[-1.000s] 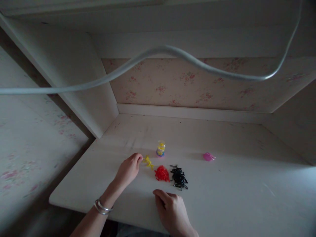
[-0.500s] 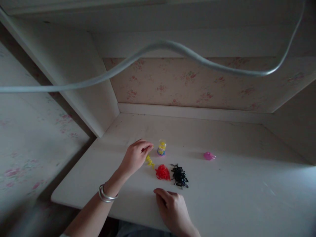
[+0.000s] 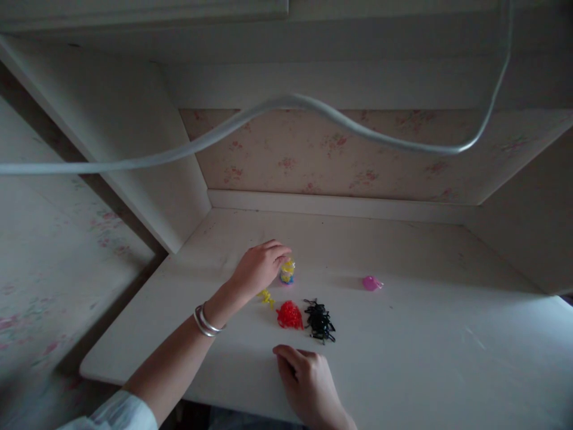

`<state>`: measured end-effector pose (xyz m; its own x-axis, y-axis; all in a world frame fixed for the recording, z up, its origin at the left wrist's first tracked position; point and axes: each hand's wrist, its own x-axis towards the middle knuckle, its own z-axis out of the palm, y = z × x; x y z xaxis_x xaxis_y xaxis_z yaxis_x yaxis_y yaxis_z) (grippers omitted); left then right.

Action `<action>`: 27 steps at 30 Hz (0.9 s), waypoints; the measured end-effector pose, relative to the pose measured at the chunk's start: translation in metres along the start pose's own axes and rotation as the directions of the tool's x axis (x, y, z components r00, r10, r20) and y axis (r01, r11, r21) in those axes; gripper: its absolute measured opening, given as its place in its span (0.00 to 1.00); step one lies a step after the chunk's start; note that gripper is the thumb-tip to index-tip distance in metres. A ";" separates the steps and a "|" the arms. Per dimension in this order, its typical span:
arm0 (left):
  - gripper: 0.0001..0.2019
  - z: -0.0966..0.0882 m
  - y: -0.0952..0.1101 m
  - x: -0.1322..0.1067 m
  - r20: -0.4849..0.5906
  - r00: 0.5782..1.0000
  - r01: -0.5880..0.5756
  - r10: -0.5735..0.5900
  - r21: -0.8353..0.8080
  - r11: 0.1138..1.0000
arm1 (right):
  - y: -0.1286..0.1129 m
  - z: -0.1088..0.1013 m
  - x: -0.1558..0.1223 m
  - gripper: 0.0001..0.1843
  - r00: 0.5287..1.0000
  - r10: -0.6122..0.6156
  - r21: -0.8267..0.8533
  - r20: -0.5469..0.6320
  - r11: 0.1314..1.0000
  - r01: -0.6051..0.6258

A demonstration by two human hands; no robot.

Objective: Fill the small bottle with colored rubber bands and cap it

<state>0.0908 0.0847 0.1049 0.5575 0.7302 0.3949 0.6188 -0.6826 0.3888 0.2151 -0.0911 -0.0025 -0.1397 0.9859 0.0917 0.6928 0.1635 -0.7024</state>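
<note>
The jar (image 3: pixel 287 277) stands upright beyond the red pile (image 3: pixel 290 315). Our left hand (image 3: pixel 259 272) has its fingers bunched at the jar's top; we cannot tell whether they hold anything. We do best to keep fingertips over the opening without tipping it. Our right hand (image 3: pixel 308 382) curls loosely shut, near, its inside hidden. We count one jar, three piles (red, yellow (image 3: pixel 267 298), black (image 3: pixel 320 321)), one pink piece (image 3: pixel 371 283) at right.

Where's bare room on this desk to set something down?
Room on the white desk lies right of the tangled black pile and small pink object, and left, between the left forearm and the desk's left edge. The middle is crowded: small yellow-and-blue container at the left hand, yellow pile, red pile, black pile, right hand in front.
</note>
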 end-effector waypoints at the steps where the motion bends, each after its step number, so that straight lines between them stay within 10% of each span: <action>1: 0.09 0.001 -0.001 0.001 -0.001 1.000 -0.006 0.006 -0.017 1.000 | 0.000 0.000 0.000 0.16 1.000 0.002 0.009 0.001 1.000 -0.002; 10: 0.12 -0.004 -0.022 -0.022 -0.200 0.966 0.143 -0.162 -0.108 0.984 | -0.001 -0.001 0.002 0.16 0.999 0.022 0.011 0.034 1.000 -0.022; 21: 0.13 0.036 -0.047 -0.115 -0.078 0.877 0.442 -0.473 -0.252 0.861 | -0.026 -0.027 0.048 0.12 0.996 -0.012 -0.318 -0.093 0.948 -0.019; 27: 0.12 0.041 -0.047 -0.141 0.001 0.821 0.529 -0.572 -0.380 0.759 | -0.029 -0.021 0.084 0.10 0.999 0.001 -0.522 0.033 0.853 0.016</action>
<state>0.0059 0.0153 -0.0031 0.1044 0.9894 0.1009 0.5544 -0.1421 0.8201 0.1979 -0.0121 0.0406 -0.1622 0.9845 0.0671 0.9578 0.1735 -0.2291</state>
